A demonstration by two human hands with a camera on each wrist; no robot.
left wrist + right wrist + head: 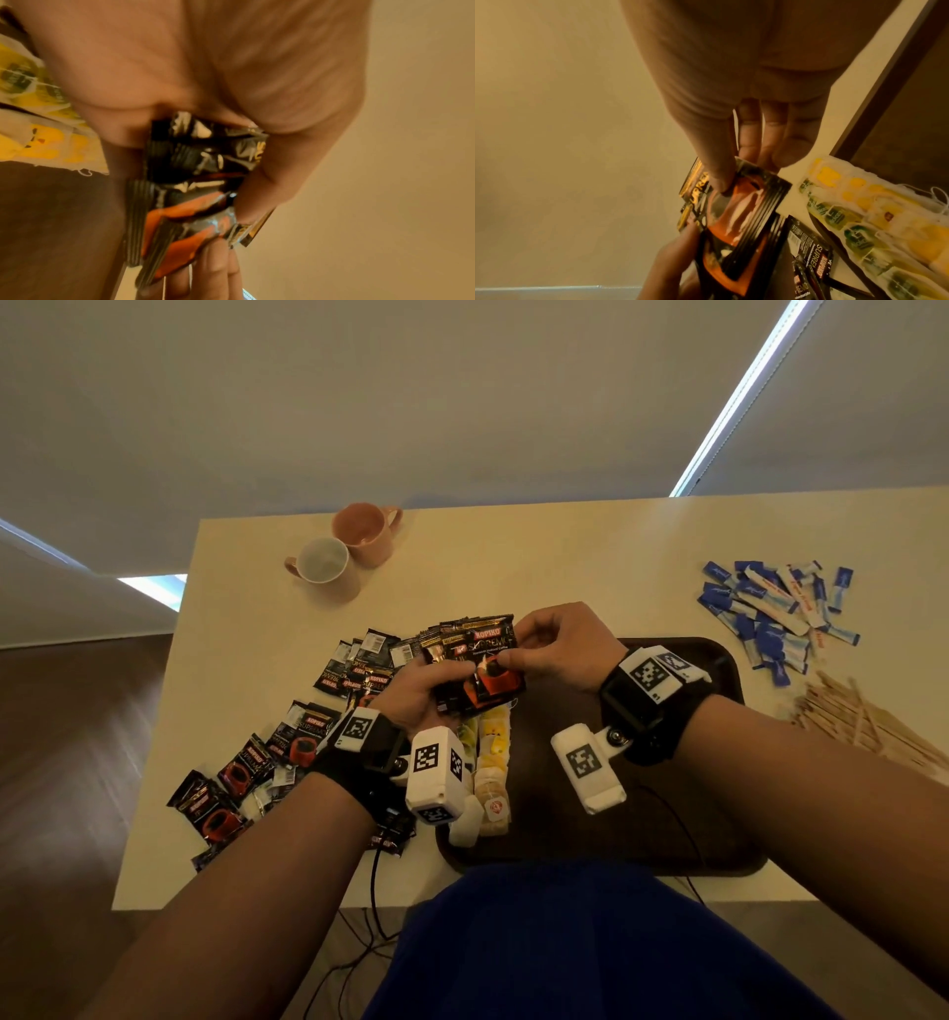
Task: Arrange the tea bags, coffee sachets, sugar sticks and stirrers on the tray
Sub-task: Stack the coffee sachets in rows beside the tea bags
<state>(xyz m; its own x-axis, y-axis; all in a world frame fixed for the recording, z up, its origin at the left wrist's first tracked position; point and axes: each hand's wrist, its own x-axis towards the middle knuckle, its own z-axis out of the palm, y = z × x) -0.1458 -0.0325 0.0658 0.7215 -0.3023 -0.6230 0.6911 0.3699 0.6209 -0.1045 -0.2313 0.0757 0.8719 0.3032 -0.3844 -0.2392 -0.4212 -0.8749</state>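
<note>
My left hand [429,683] grips a stack of black-and-orange coffee sachets [480,662] above the left edge of the dark brown tray [667,814]. My right hand [518,654] pinches the top sachet of that stack [741,203] between thumb and fingers. In the left wrist view the stack [195,182] is fanned in my left hand [231,162]. Rows of yellow tea bags [493,752] lie on the tray's left side. More coffee sachets [287,742] lie scattered on the table to the left. Blue-and-white sugar sticks [775,618] and wooden stirrers [862,721] lie right of the tray.
Two mugs, one pink [364,531] and one with a white inside [323,564], stand at the table's back left. The cream table [539,557] ends near my body at the front edge. Cables [359,932] hang below the front edge.
</note>
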